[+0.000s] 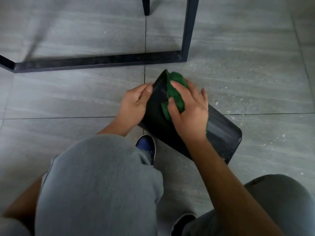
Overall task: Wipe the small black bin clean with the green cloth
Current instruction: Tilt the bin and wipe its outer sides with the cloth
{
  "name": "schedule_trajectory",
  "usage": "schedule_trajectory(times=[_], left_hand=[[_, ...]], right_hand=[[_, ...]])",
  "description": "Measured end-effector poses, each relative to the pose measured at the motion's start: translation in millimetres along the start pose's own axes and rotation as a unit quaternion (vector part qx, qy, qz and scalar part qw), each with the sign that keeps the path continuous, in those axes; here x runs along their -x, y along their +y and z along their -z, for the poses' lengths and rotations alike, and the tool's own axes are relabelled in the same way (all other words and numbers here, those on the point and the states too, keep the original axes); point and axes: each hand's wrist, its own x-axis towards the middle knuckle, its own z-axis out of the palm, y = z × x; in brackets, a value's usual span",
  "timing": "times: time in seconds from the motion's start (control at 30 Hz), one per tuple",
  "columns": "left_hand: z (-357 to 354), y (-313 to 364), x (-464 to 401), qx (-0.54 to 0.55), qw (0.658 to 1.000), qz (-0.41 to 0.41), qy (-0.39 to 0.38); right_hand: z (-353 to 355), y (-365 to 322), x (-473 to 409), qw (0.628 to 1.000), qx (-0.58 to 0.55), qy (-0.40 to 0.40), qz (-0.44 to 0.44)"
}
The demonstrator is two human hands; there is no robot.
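Small black plastic bin (pixel 221 133) tipped on grey tiled floor (pixel 68 96); left hand (pixel 134 103) grips its edge, right hand (pixel 189 111) presses crumpled green cloth (pixel 175 92), seemingly loosely clutched, against 1 side.

Floor (pixel 247 48) of large grey stone-look tiles with faint streaks, divided by thin dark grout lines; pale specks and crumbs lie scattered over the tiles at right. A black metal furniture frame (pixel 102 61) rests on the floor at upper left, one bar running flat, one post rising at its right corner. A separate slim black leg (pixel 146 5) stands behind it. Grey trousers (pixel 102 184) cover both knees below; a blue-and-black shoe (pixel 146 145) shows between them.
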Motion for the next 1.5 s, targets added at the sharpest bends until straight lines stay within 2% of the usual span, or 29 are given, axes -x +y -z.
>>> schedule_trajectory(times=[0.13,0.2,0.3,0.37,0.43,0.5,0.57,0.7,0.77,0.87,0.93,0.97,1.0,1.07,1.1,1.13,1.17,1.23,1.3,1.4,1.47,1.5], left_hand=[[2.0,0.4,0.6,0.027,0.999,0.032,0.007],[1.1,1.4,-0.6,0.039,0.998,0.049,-0.008],[-0.7,8.6,2.0,0.061,0.995,0.069,-0.028],[-0.7,10.9,3.8,0.08,0.994,0.078,-0.007],[0.3,8.6,2.9,0.099,0.991,0.087,0.033],[3.4,3.0,2.1,0.075,0.992,0.081,0.057],[8.6,-5.9,0.8,0.035,0.995,0.074,0.063],[9.9,-2.6,-1.5,0.023,0.995,0.085,0.054],[7.7,1.4,-3.3,0.012,0.996,0.079,0.047],[7.2,-1.1,-4.1,-0.005,0.994,0.084,0.063],[9.8,-3.8,-3.4,-0.022,0.994,0.082,0.067],[10.8,-4.5,-3.2,-0.035,0.995,0.075,0.063],[11.6,-4.2,-3.2,-0.047,0.995,0.067,0.058],[12.6,-3.4,-3.9,-0.056,0.996,0.05,0.055],[12.2,-2.7,-4.3,-0.054,0.996,0.045,0.057],[12.0,-2.0,-4.6,-0.05,0.996,0.044,0.061],[11.7,-2.0,-4.8,-0.046,0.996,0.044,0.067],[11.3,-3.0,-4.2,-0.04,0.995,0.045,0.076],[12.3,-3.3,-3.5,-0.049,0.995,0.043,0.076],[12.5,-4.8,-4.6,-0.058,0.995,0.038,0.068],[11.8,-4.6,-5.6,-0.055,0.995,0.033,0.071],[11.9,-3.9,-5.6,-0.054,0.995,0.033,0.073]], right_hand=[[43.6,51.5,60.6,0.987,0.036,0.049,-0.149],[40.6,44.2,65.4,0.981,0.034,0.077,-0.173],[5.5,-10.9,41.9,0.996,0.007,0.056,-0.067],[-18.8,-47.2,20.2,1.0,-0.011,0.023,0.01],[-25.1,-54.3,10.6,1.0,0.004,0.007,0.026],[-12.9,-30.9,16.5,1.0,0.02,0.005,0.013],[10.3,8.2,38.1,0.999,0.028,0.019,-0.03],[66.1,79.5,74.4,0.981,0.013,0.055,-0.184],[80.0,82.5,66.7,0.975,0.008,0.034,-0.22],[89.4,67.4,41.1,0.975,0.014,0.029,-0.219],[100.5,48.5,23.3,0.967,-0.064,0.059,-0.238],[107.1,38.0,14.2,0.953,-0.159,0.075,-0.248],[112.7,28.2,5.9,0.919,-0.285,0.09,-0.257],[117.6,16.8,-8.1,0.814,-0.506,0.102,-0.267],[116.6,18.1,-13.2,0.774,-0.557,0.1,-0.283],[113.0,22.5,-16.3,0.761,-0.561,0.094,-0.313],[107.5,29.8,-15.1,0.772,-0.524,0.082,-0.35],[95.4,52.9,-4.9,0.835,-0.36,0.052,-0.412],[89.6,71.7,9.4,0.885,-0.199,0.037,-0.419],[93.1,80.9,22.5,0.94,-0.046,0.067,-0.331],[89.5,72.9,28.1,0.961,-0.033,0.076,-0.265],[84.3,64.6,30.8,0.97,-0.019,0.045,-0.237]])
